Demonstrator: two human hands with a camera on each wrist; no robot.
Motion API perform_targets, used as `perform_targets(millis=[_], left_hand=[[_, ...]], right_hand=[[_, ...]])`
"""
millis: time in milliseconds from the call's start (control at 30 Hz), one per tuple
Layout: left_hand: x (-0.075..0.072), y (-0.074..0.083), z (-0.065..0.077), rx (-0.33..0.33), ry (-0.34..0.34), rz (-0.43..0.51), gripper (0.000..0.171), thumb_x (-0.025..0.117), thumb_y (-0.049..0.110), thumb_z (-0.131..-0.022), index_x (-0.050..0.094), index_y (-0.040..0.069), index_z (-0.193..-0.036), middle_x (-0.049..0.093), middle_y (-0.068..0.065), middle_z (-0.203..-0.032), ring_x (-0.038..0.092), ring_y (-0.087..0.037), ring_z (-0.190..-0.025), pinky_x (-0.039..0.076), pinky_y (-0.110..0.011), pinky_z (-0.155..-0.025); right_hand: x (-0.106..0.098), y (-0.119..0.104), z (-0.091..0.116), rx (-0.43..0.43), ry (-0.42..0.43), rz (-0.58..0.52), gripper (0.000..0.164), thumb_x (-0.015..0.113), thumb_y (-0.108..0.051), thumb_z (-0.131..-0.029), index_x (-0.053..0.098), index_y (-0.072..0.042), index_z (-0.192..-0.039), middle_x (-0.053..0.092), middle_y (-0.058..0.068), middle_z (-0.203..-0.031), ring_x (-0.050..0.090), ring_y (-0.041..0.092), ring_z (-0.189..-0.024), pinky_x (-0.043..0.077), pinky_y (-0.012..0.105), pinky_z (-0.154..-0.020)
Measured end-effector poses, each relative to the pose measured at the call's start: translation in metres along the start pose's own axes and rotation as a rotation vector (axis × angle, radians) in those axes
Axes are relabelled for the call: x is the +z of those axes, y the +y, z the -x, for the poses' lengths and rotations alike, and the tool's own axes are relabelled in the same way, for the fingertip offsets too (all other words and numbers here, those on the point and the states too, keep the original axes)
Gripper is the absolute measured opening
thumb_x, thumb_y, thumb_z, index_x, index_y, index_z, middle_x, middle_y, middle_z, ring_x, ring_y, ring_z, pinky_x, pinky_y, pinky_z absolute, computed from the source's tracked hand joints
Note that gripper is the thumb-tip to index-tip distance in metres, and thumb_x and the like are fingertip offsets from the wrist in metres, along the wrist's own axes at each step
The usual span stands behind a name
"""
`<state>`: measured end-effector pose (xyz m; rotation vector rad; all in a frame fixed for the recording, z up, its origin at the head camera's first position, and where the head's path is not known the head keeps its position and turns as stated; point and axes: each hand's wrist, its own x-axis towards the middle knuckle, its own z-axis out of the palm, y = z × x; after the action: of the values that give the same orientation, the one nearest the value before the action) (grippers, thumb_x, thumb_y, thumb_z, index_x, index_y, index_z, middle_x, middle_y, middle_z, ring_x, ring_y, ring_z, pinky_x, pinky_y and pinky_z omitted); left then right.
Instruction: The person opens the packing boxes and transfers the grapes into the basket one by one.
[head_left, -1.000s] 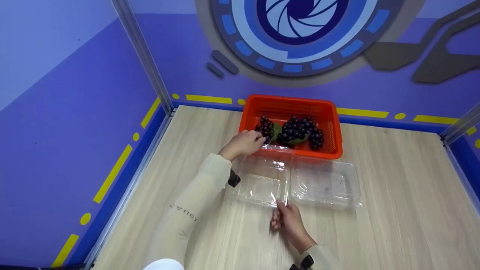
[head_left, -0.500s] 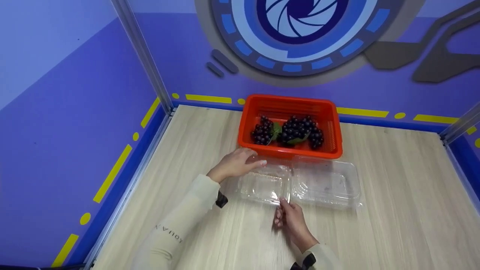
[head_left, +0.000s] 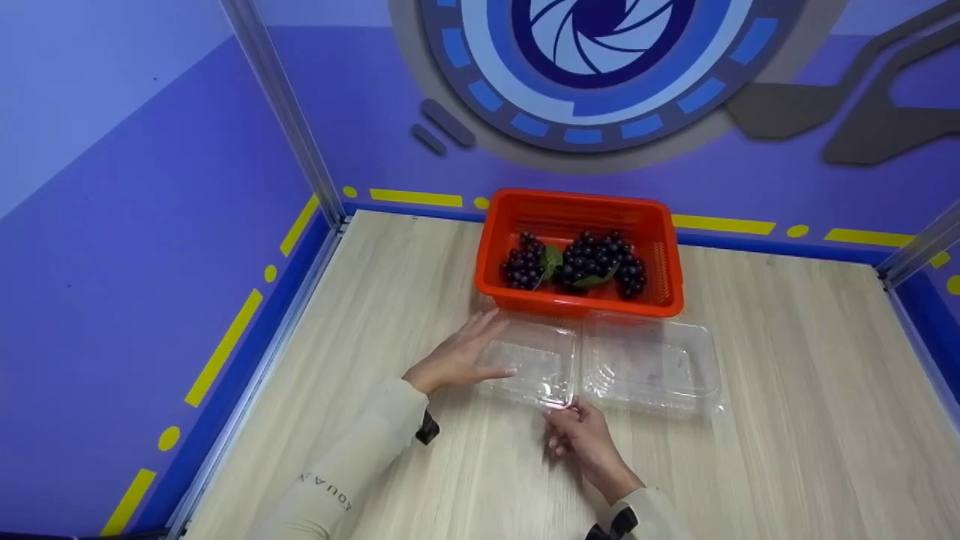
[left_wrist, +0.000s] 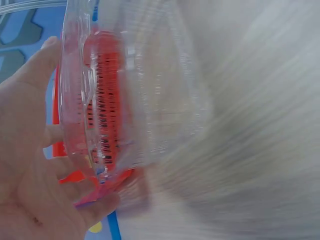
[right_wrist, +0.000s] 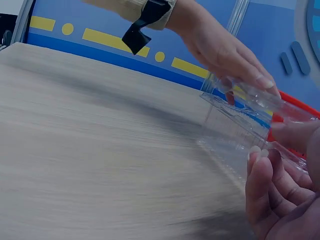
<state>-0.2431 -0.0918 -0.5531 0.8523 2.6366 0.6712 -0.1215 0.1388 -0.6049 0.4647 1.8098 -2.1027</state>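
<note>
A clear plastic food container (head_left: 529, 364) sits in front of the red basket, between my hands. My left hand (head_left: 454, 358) lies along its left side with fingers spread and thumb reaching over the near part. In the left wrist view, the left palm (left_wrist: 35, 150) faces the container's ridged wall. At the near right corner, my right hand (head_left: 589, 442) pinches the rim between thumb and curled fingers. The right wrist view shows the right fingers (right_wrist: 272, 185) bent under the clear edge. A second clear plastic section (head_left: 649, 367) lies close against the container's right side.
The red basket (head_left: 664, 310) stands at the back near the blue wall, directly behind the plastic. It holds bunches of dark grapes (head_left: 592, 259) with green leaves (head_left: 551, 262). A metal-edged side wall (head_left: 255, 397) bounds the wooden table (head_left: 795, 420) on the left.
My left hand has come back from the basket's front rim to the container's left side, its fingers spreading. The clear plastic piece at the basket's rim has come down. My right hand stays at the corner.
</note>
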Motion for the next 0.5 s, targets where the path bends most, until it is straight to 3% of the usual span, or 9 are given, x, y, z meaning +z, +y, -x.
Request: perform_targets(millis=[100, 267, 500], left_hand=[[0.005, -0.002, 0.002, -0.002, 0.024, -0.021, 0.093, 0.06, 0.063, -0.084, 0.016, 0.023, -0.156, 0.006, -0.001, -0.165, 0.006, -0.029, -0.152, 0.023, -0.055, -0.117], [0.011, -0.001, 0.006, -0.02, 0.052, -0.024, 0.095, 0.06, 0.063, -0.084, 0.009, 0.028, -0.156, 0.005, -0.002, -0.165, 0.007, -0.03, -0.151, 0.024, -0.056, -0.116], [0.019, 0.001, 0.007, 0.029, 0.101, -0.034, 0.091, 0.061, 0.06, -0.085, 0.019, 0.02, -0.156, 0.007, -0.002, -0.164, 0.011, -0.033, -0.15, 0.022, -0.052, -0.118]], right_hand=[[-0.001, 0.001, 0.0, -0.002, -0.008, 0.002, 0.028, 0.065, -0.021, -0.091, 0.049, -0.002, -0.105, 0.058, -0.002, -0.07, 0.055, 0.01, -0.052, 0.047, 0.022, -0.046], [-0.005, 0.002, -0.002, 0.0, -0.035, -0.075, 0.023, 0.049, -0.019, -0.1, 0.055, 0.003, -0.102, 0.065, 0.004, -0.077, 0.056, 0.012, -0.053, 0.048, 0.025, -0.047], [-0.003, 0.0, 0.0, -0.008, -0.002, -0.111, 0.026, 0.046, -0.022, -0.101, 0.055, 0.002, -0.097, 0.063, 0.002, -0.069, 0.055, 0.012, -0.051, 0.047, 0.025, -0.045]])
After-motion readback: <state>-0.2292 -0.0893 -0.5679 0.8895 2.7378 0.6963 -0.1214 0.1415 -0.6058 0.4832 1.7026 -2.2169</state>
